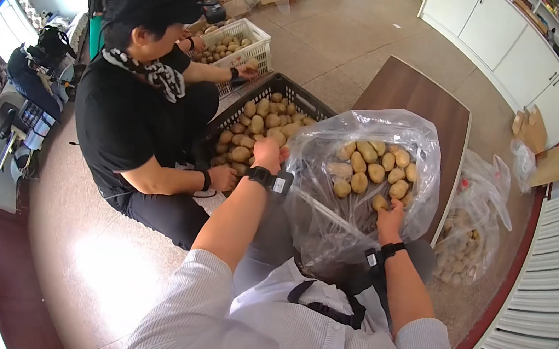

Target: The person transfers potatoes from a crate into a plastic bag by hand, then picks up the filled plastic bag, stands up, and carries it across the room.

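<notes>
Potatoes [361, 166] lie in an open clear plastic bag [411, 130] in front of me. My right hand [390, 217] is inside the bag's near right part, its fingers closed on a potato [380, 202]. My left hand [268, 156] is at the right side of a black crate [217, 123] full of potatoes [258, 124], beside the bag's left edge. Its fingers are bent, and what they hold, if anything, is hidden behind the hand.
A co-worker in black sits at my left, one hand [224, 178] by the black crate. Beyond stands a white crate [262, 51] of potatoes. A brown board [413, 90] lies behind the bag. Another filled plastic bag [464, 236] is on the floor at right.
</notes>
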{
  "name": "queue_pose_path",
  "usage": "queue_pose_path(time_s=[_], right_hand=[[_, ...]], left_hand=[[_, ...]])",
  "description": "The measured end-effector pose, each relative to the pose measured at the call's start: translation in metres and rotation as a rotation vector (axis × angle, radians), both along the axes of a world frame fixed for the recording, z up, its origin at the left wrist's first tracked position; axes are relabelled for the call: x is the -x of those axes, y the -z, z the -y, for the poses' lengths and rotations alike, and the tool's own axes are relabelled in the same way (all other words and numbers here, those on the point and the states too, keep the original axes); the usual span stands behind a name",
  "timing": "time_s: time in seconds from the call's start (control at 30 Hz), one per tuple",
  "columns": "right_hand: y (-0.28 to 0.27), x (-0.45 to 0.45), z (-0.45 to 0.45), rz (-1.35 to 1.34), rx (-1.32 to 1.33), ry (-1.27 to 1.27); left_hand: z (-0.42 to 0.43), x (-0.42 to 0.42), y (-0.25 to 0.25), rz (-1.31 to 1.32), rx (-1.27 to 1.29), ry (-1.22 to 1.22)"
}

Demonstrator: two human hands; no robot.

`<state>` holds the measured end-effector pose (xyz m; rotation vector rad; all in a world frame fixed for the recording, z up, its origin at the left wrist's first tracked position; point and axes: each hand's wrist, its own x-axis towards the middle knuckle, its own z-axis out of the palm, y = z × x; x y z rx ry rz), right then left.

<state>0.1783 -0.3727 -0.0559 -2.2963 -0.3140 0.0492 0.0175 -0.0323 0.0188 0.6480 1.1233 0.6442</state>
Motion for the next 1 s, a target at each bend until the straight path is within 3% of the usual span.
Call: queue_pose_path(time_s=[0.1, 0.17, 0.27, 0.43, 0.53, 0.6, 0.73, 0.83, 0.9, 0.93, 1.0], right_hand=[[0.001, 0.001, 0.006, -0.209, -0.098, 0.103], [-0.023, 0.012, -0.003, -0.461, -0.398, 0.174], [-0.036, 0.015, -0.009, -0.601, -0.577, 0.203], [-0.033, 0.019, -0.029, -1.004, -1.014, 0.022], [-0.055, 0.030, -0.049, -1.153, -1.012, -0.153], [-0.073, 0.039, -0.065, -1.086, -0.811, -0.237], [-0.104, 0.053, -0.093, -0.961, -0.755, -0.353], [-0.118, 0.057, -0.115, -0.800, -0.566, -0.470], [-0.102, 0.056, -0.131, -0.272, -0.466, -0.631], [-0.104, 0.056, -0.132, -0.270, -0.464, -0.623], [-0.151, 0.073, -0.129, -0.023, -0.160, -0.597]], left_hand=[[-0.001, 0.001, 0.003, 0.098, -0.002, 0.085], [0.003, -0.002, 0.002, 0.064, -0.056, 0.156], [0.020, -0.005, -0.021, 0.074, -0.053, 0.168], [0.034, -0.010, -0.032, 0.075, -0.047, 0.428], [0.046, -0.013, -0.035, 0.053, -0.100, 0.507], [0.054, -0.016, -0.041, 0.016, -0.127, 0.638], [0.072, -0.016, -0.052, -0.009, -0.152, 0.708], [0.075, -0.018, -0.054, -0.027, -0.091, 0.775], [0.073, -0.017, -0.049, 0.137, 0.073, 0.832], [0.070, -0.018, -0.045, 0.139, 0.076, 0.839], [0.060, -0.023, -0.022, 0.342, 0.233, 0.890]])
